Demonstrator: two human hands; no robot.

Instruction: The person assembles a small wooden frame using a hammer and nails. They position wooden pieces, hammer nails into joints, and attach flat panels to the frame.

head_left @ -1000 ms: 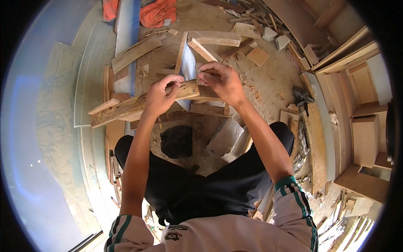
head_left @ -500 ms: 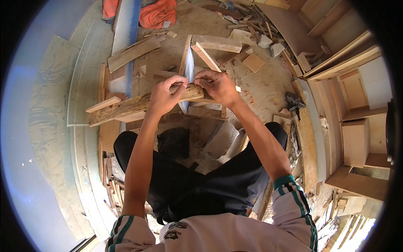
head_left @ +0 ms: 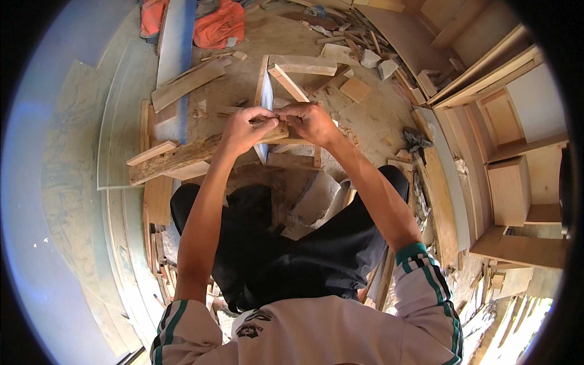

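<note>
We hold our left hand (head_left: 243,129) and right hand (head_left: 311,120) close together, fingertips pinched on something too small to make out, just above a rough wooden plank (head_left: 182,159) that runs from the left toward the middle. Beyond our hands a thin wooden frame (head_left: 286,82) lies on the sawdust floor (head_left: 377,121), and orange cloth (head_left: 220,27) sits at the far side.

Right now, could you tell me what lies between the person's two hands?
In the head view, the left hand and right hand nearly meet; only a small thin piece pinched by both lies between.
</note>
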